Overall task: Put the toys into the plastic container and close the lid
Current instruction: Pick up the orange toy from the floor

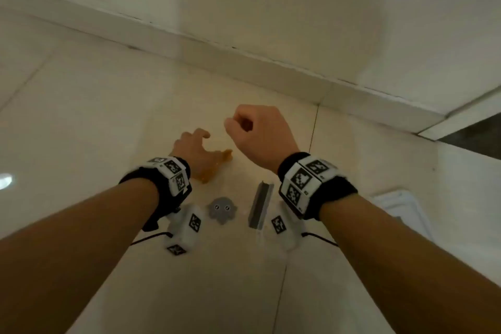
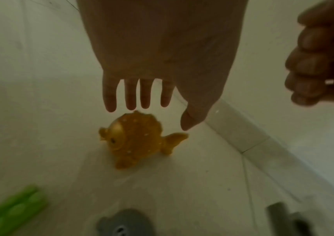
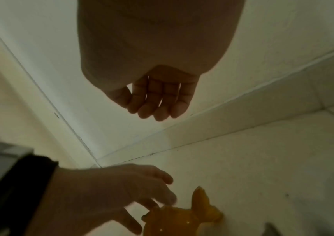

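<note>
An orange fish toy (image 1: pixel 218 168) (image 2: pixel 135 140) (image 3: pixel 180 218) lies on the pale tiled floor. My left hand (image 1: pixel 195 138) (image 2: pixel 154 115) hovers just above it with fingers spread and straight, and I see no contact. My right hand (image 1: pixel 241 123) (image 3: pixel 154 110) is raised to the right of it with fingers curled in and nothing held. A grey octopus toy (image 1: pixel 222 210) (image 2: pixel 121 223) and a grey bar-shaped toy (image 1: pixel 260 206) lie nearer to me. A green toy (image 2: pixel 10 212) shows only in the left wrist view. A white plastic piece (image 1: pixel 398 203), perhaps the container, peeks out at the right.
A wall with a skirting board (image 1: pixel 244 59) runs diagonally behind the toys. At the far right there is a dark gap (image 1: pixel 477 130).
</note>
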Available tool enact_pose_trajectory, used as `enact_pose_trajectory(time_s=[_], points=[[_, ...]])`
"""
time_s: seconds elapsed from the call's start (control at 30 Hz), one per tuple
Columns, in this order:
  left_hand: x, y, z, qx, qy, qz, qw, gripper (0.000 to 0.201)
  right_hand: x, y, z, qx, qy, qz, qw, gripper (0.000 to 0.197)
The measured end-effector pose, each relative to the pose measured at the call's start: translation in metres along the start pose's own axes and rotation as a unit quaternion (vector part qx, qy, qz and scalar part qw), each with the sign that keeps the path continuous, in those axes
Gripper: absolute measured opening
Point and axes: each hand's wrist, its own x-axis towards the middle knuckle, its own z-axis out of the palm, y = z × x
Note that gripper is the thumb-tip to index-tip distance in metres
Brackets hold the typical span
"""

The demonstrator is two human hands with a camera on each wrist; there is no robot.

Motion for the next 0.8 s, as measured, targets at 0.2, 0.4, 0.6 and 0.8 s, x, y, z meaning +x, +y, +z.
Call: enact_pose_trajectory(time_s=[0.2, 0.4, 0.6, 0.8], points=[[0.014, -0.034, 0.017, 0.206, -0.083, 0.032, 0.974, 0.075, 0.015, 0.001, 0.011, -0.063, -0.098, -0.076, 0.99, 0.032], [0.009, -0.013, -0.005, 0.177, -0.09, 0.072, 0.977, 0.051, 0.014, 0.008, -0.007, -0.068, -0.073, -0.067, 0.993, 0.03], [-0.012, 0.019, -0.036, -0.048, -0.077, 0.117, 0.989, 0.043, -0.006, 0.021, -0.017, -0.132, -0.162, -0.042, 0.977, 0.058], [-0.04, 0.047, -0.052, -0.183, -0.186, 0.15, 0.954, 0.055, -0.013, 0.012, -0.037, -0.112, -0.214, 0.013, 0.97, 0.084]])
